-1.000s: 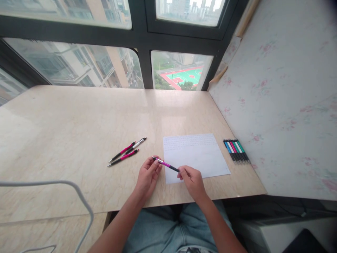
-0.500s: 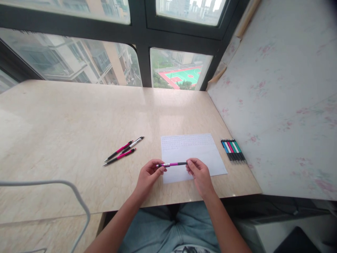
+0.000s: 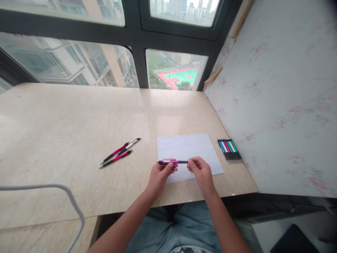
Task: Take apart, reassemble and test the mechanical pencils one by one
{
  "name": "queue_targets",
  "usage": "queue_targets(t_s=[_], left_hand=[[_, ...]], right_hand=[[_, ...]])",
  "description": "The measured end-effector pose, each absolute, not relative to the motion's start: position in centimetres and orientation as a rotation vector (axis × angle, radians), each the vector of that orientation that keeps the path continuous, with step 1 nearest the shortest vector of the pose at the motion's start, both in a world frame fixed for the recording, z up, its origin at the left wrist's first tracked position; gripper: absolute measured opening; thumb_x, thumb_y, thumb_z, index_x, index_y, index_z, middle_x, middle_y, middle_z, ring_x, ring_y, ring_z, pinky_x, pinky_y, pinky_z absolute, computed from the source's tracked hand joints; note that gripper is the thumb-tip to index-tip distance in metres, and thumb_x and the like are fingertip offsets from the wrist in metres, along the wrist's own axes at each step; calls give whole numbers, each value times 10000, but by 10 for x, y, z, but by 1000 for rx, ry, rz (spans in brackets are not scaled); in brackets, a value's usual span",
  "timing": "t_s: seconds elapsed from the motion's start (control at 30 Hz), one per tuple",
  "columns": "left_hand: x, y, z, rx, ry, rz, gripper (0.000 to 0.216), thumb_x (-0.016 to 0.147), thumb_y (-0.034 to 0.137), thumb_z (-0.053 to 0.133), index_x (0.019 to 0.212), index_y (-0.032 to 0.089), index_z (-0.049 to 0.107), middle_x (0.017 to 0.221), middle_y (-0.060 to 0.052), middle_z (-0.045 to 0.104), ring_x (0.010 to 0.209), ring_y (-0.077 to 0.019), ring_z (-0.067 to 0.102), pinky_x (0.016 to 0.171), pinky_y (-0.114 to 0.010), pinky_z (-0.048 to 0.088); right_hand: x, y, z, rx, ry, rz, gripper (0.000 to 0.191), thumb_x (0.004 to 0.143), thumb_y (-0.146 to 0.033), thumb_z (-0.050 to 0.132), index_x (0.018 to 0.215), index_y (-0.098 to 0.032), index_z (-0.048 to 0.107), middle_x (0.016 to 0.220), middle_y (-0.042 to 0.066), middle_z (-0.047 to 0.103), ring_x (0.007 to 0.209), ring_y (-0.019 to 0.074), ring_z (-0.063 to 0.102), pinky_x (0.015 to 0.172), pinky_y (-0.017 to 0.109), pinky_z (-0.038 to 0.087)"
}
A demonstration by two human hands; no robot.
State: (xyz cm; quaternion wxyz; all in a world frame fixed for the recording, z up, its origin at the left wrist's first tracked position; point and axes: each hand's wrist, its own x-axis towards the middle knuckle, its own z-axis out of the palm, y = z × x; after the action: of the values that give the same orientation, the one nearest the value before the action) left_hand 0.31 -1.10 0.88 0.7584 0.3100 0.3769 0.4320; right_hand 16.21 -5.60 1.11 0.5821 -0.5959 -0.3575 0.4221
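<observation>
Presently, a purple-and-black pen (image 3: 181,162) in the grip of left hand (image 3: 160,175) and right hand (image 3: 202,173), over the paper sheet (image 3: 184,146) on the worktop (image 3: 79,119).

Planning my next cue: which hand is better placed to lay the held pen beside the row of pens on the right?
Probably the right hand: it is nearer the row of pens and at that end of the purple pen. The left hand grips farther from the row.

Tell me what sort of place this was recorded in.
Probably a room in a home, several floors up: the window looks down on a sports court, the wall has a flower pattern, and a counter runs up to the window.
</observation>
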Motion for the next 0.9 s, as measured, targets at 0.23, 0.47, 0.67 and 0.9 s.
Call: queue_targets(t_s=[0.23, 0.47, 0.67, 0.9], left_hand=[[9, -9, 10, 506, 772, 877, 251, 748, 296, 783, 897, 97, 752, 800, -79, 708, 700, -104, 625, 651, -190, 484], [-5, -10, 11, 535, 821, 897, 241, 750, 273, 781, 927, 113, 752, 821, -86, 727, 735, -124, 646, 686, -211, 497], [-10, -7, 6, 542, 820, 903, 256, 757, 282, 773, 951, 119, 740, 853, -90, 728, 761, -135, 653, 705, -225, 499], [-9, -11, 7, 577, 805, 868, 277, 741, 304, 786, 949, 128, 736, 839, -92, 737, 744, -146, 654, 714, -249, 499]], right_hand=[[176, -58, 12, -1477, -1081, 801, 168, 860, -371, 639, 867, -204, 651, 760, 28, 660, 715, 176, 619, 666, 291, 498], [179, -50, 10, -1549, -1136, 936, 267, 889, -438, 571, 845, -188, 653, 711, 27, 634, 663, 167, 588, 582, 265, 457], [179, -50, 19, -1584, -1120, 960, 304, 880, -454, 582, 737, -189, 626, 612, -9, 583, 553, 134, 508, 552, 255, 411], [177, -49, 21, -1553, -1124, 1030, 395, 908, -503, 517, 680, -192, 601, 603, 3, 572, 546, 140, 492, 525, 260, 397]])
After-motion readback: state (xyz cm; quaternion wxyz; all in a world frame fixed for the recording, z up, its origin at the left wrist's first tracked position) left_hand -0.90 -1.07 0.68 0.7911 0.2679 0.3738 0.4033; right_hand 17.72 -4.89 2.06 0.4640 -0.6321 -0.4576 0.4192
